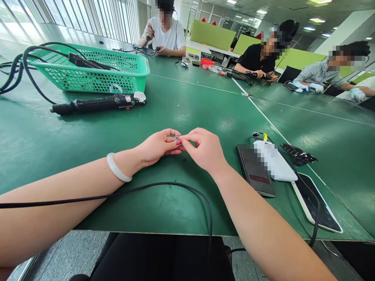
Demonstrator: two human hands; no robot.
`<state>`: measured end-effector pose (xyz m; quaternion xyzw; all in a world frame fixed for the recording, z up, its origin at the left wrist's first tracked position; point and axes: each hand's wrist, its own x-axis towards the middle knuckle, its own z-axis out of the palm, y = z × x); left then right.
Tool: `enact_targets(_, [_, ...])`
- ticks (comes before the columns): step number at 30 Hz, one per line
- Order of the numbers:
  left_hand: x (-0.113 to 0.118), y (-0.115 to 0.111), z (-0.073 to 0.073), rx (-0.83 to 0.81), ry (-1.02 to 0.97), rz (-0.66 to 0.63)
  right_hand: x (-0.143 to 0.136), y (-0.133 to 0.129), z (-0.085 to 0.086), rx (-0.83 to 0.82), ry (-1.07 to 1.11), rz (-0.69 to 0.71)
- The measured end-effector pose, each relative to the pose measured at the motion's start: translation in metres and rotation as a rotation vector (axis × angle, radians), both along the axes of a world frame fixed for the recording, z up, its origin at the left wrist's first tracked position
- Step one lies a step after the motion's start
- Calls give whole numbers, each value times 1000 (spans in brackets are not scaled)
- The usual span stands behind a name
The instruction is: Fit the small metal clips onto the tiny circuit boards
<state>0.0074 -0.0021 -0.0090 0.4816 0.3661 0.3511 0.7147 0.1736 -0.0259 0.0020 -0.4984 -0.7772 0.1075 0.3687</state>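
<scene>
Both hands meet above the green table (164,113), near the middle of the view. My left hand (159,147), with a white bangle (117,168) on its wrist, pinches a small silvery metal piece (176,138) between thumb and fingers. My right hand (205,146) comes in from the right, its thumb and forefinger pressed together at the same small piece. The piece is too small to name. A black cable (164,183) runs across my left forearm and over the table below the hands.
At the left stand a green basket (99,80) with black cables and a black cylindrical tool (96,104). To the right lie a dark box (254,171), a white item (274,160), a phone (316,203) and a black object (299,154). Several people sit across the table.
</scene>
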Motion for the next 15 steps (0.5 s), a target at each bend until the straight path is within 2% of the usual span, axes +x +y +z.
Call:
enact_targets(4, [1,0,1,-25,7,44,13,4,5,-12,-36,-48])
enact_targets(6, [1,-1,2,-25,15,59,24,8,6,-130,-95,-114])
enact_targets(9, [2,-1,3,-13,30,58,39,13,3,-439,-184,-100])
enact_targets(11, [3,-2,3,-15,49,63,41,16,-1,-575,-229,-83])
enact_targets(15, [2,-2,4,-23,59,62,32,18,-8,-593,-225,-99])
